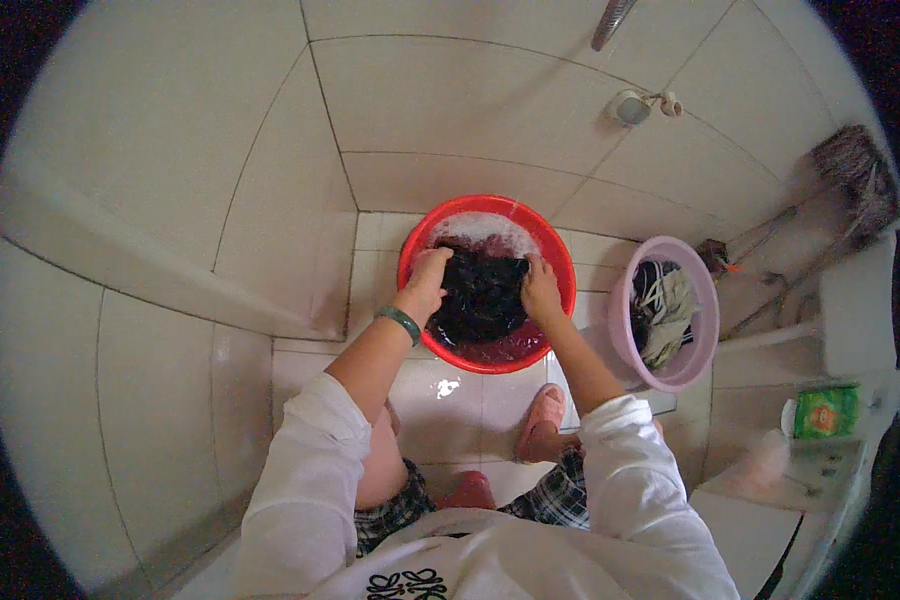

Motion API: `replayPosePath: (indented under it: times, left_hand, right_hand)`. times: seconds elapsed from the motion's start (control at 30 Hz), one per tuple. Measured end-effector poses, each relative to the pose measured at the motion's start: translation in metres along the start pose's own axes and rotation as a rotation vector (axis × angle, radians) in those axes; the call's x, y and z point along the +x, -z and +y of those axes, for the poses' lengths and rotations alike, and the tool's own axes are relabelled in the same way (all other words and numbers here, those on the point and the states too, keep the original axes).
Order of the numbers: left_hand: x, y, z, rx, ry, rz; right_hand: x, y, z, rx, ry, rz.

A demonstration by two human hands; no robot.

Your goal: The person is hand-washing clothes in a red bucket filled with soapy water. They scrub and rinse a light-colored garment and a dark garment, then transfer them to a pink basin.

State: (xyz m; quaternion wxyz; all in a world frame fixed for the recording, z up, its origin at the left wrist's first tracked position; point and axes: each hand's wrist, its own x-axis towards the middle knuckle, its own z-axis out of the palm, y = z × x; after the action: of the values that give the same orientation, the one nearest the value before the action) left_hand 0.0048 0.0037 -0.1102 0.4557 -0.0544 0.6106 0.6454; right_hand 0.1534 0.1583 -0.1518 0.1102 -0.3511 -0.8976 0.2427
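Note:
A dark, wet cloth or garment [484,296] lies bunched in a red basin [487,367] of sudsy water, which looks reddish near the front. My left hand [425,283], with a green bangle [400,322] on its wrist, grips the cloth's left edge. On the opposite edge, my right hand [540,289] holds the cloth between thumb and fingers. White foam [487,225] floats along the basin's far side. The cloth hides parts of my fingertips.
Right of the red basin stands a pink-purple basin [712,322] holding dark and beige clothes [667,315]. Tiled walls rise behind and to the left. Mops [851,187] lean at the right, above a green package [826,412]. A pink slipper [547,409] is on the tiled floor.

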Motion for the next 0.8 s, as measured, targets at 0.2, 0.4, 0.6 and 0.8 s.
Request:
replayPosePath:
  times: [0.2, 0.4, 0.6, 0.8]
  left_hand:
    - [0.015, 0.012, -0.02, -0.017, 0.196, 0.043]
    - [-0.014, -0.002, -0.009, 0.148, 0.298, -0.013]
    - [0.034, 0.02, -0.045, 0.113, 0.371, -0.025]
    - [0.003, -0.008, -0.012, -0.216, 0.564, -0.105]
  right_hand:
    - [-0.036, -0.02, -0.068, -0.189, 0.179, -0.166]
    - [0.0, -0.053, -0.012, -0.031, -0.135, -0.496]
    - [0.001, -0.077, 0.015, 0.374, -0.097, -0.248]
    - [-0.016, 0.02, -0.062, 0.721, -0.018, -0.314]
